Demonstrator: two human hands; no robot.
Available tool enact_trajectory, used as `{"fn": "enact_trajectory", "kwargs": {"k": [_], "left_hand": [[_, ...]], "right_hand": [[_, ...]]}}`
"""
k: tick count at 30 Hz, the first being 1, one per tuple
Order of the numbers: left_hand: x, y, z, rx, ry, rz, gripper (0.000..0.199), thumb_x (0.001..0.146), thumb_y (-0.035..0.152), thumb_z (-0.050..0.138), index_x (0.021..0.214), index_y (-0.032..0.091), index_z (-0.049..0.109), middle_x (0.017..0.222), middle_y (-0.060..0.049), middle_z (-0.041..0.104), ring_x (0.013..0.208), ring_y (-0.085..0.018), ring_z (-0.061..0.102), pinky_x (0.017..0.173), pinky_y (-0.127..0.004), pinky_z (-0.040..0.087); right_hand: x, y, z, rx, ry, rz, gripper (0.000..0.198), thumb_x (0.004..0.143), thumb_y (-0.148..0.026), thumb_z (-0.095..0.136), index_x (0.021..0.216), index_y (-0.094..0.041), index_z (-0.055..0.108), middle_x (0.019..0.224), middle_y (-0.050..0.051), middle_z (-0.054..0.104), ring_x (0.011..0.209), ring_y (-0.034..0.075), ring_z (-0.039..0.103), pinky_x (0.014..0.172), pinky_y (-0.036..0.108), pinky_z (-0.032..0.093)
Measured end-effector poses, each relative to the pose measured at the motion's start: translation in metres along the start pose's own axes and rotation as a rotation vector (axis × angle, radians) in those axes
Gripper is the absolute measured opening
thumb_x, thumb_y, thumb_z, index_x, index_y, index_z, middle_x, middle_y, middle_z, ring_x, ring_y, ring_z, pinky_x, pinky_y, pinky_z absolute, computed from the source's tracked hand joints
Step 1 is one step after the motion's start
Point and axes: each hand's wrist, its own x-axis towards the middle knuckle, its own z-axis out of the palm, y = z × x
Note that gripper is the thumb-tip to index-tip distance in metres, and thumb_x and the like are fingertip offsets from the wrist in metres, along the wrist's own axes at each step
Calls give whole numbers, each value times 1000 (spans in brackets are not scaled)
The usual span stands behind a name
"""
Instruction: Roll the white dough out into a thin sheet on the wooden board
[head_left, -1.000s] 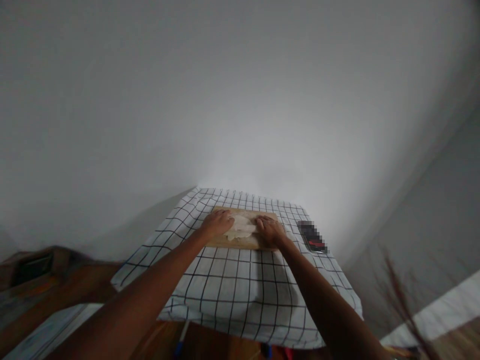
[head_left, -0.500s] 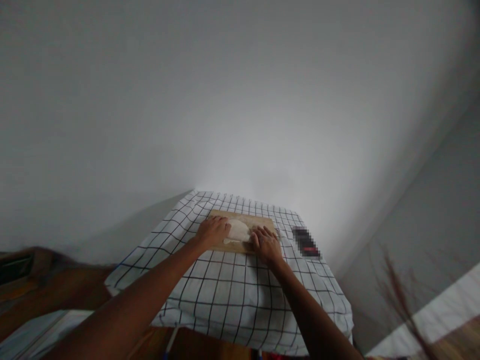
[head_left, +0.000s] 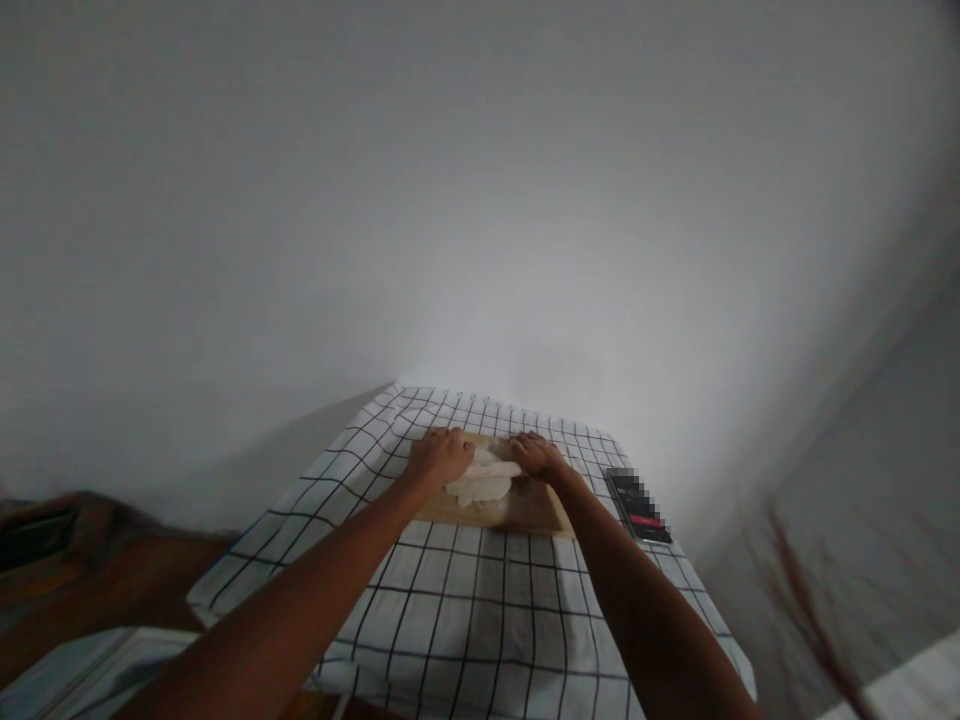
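Note:
A flat piece of pale dough with an uneven edge lies on a wooden board. Across the dough runs a pale, floury bar that looks like a rolling pin. My left hand is closed over its left end, fingers bent down on the far side. Over the right end my right hand is curled the same way. Both hands hide the ends of the bar, and the dough shows mostly on the near side of it.
The board rests on a table covered by a white cloth with a black grid. A dark phone-like thing, partly blurred out, lies to the right. A pale wall rises behind the table. Thin brown twigs stand at the lower right.
Both hands have moved forward over the board, and their fingers have gone from stretched out to curled. More dough shows on the near side. The view has shifted slightly.

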Motion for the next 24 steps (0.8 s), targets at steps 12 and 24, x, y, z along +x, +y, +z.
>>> {"fn": "enact_trajectory", "kwargs": {"k": [12,24], "left_hand": [[-42,4,3,52,140,222,38,95,33,38,113,16,67,115,-16,69,116,-30,59,99,-42,43],[-43,6,-2,16,105,268,38,95,32,42,120,17,66,120,-13,69,119,-28,58,102,-43,42]], "right_hand": [[-63,-27,1,73,17,88,42,101,-40,47,131,-14,59,142,16,56,135,27,49,110,44,40],[-69,-43,-10,116,49,275,40,104,-43,36,132,-26,59,143,7,57,140,27,41,111,50,34]]}}
